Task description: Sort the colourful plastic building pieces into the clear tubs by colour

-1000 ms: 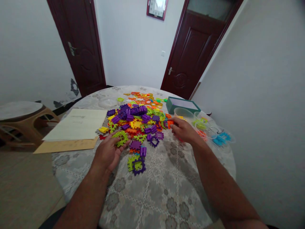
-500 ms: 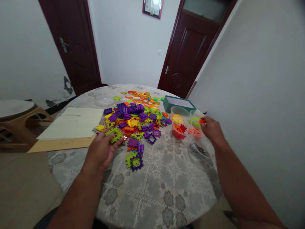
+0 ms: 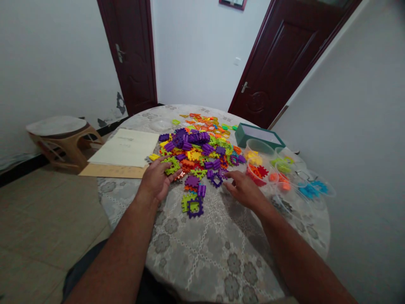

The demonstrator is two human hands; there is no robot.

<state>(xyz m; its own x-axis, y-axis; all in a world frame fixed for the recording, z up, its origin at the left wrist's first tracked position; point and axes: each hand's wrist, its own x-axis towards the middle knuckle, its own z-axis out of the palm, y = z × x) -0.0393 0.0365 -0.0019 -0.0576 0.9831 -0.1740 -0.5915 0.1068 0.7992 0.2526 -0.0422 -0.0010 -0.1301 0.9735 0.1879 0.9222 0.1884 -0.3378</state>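
Note:
A heap of plastic interlocking building blocks point(image 3: 202, 145), many with toothed edges, lies in the middle of the table. At its near left edge, my left hand point(image 3: 155, 180) has its fingers closed on a lime-green square block point(image 3: 172, 166) with a cut-out centre. My right hand point(image 3: 245, 189) is low over the table, fingers apart and no block visible in them. Its fingertips are beside a purple frame block point(image 3: 217, 180) at the heap's right edge. Closer to me lie a flat purple block point(image 3: 192, 181) and a dark purple square frame point(image 3: 195, 208) overlapping a green one.
Clear tubs stand on the right, holding red blocks point(image 3: 257, 174), yellow blocks point(image 3: 254, 158), orange blocks point(image 3: 283, 182) and blue blocks point(image 3: 313, 189). Behind them is a green box point(image 3: 259, 136). Pale paper point(image 3: 126, 147) lies left, and a stool point(image 3: 60, 141) stands beyond the table.
My right hand has moved left from the tubs to the heap; the orange block it held is gone from its fingers. The left hand stays by the heap with the green block. The view has shifted.

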